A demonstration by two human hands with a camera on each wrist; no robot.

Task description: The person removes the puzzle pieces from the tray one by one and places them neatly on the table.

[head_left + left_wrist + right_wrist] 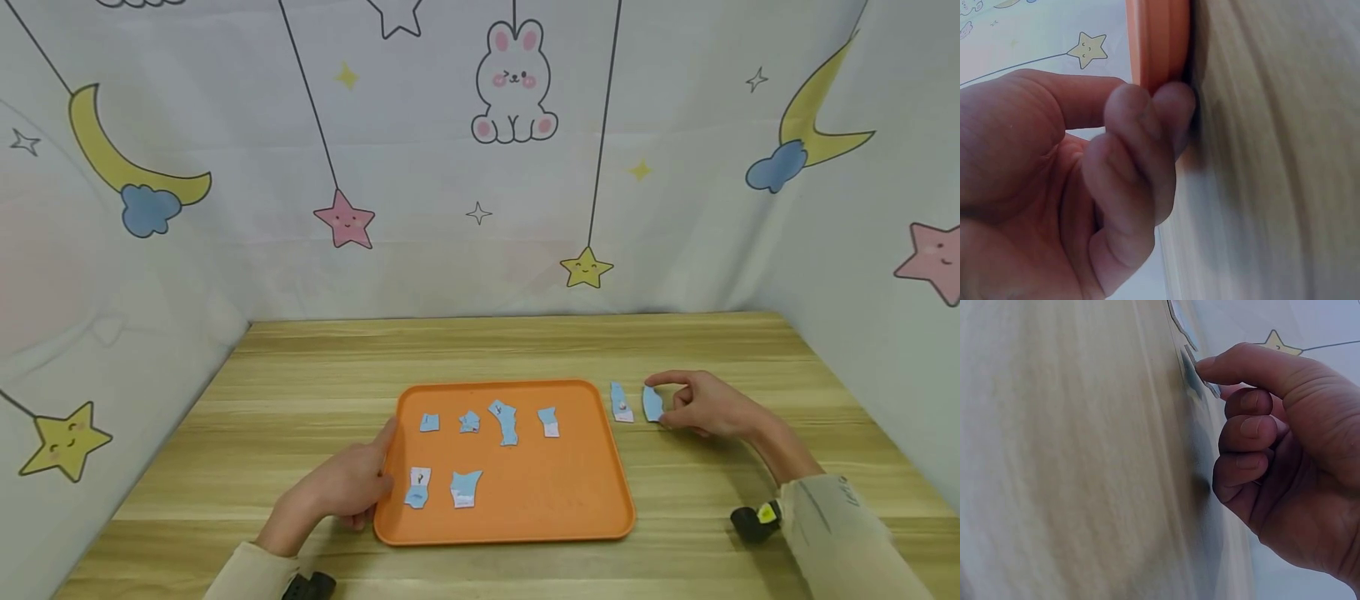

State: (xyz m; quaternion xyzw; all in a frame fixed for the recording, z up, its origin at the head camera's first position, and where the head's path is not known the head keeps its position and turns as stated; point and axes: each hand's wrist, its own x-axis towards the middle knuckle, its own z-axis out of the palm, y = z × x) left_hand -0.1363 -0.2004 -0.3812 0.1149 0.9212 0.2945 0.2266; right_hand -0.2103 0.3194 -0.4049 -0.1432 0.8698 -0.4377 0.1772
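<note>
The left hand (pixel 341 483) grips the left rim of an orange tray (pixel 555 500), thumb and fingers at its edge; the left wrist view shows the fingers curled against the tray's side (pixel 1160 44). Right of the tray, the right hand (pixel 712 406) pinches a light blue piece (pixel 652 403) between thumb and index finger, low over the table. In the right wrist view the piece (pixel 1200 372) is seen edge-on at the fingertips. Another blue and white piece (pixel 621 402) lies between that one and the tray. Several torn-looking blue and white pieces (pixel 506 422) lie apart on the tray.
The wooden table (pixel 322 358) surrounds the tray. Behind and beside it hang white cloths (pixel 420 275) printed with stars, moons and a rabbit (pixel 514 92). A black wrist device (pixel 753 522) is by the right sleeve, and another (pixel 311 586) by the left.
</note>
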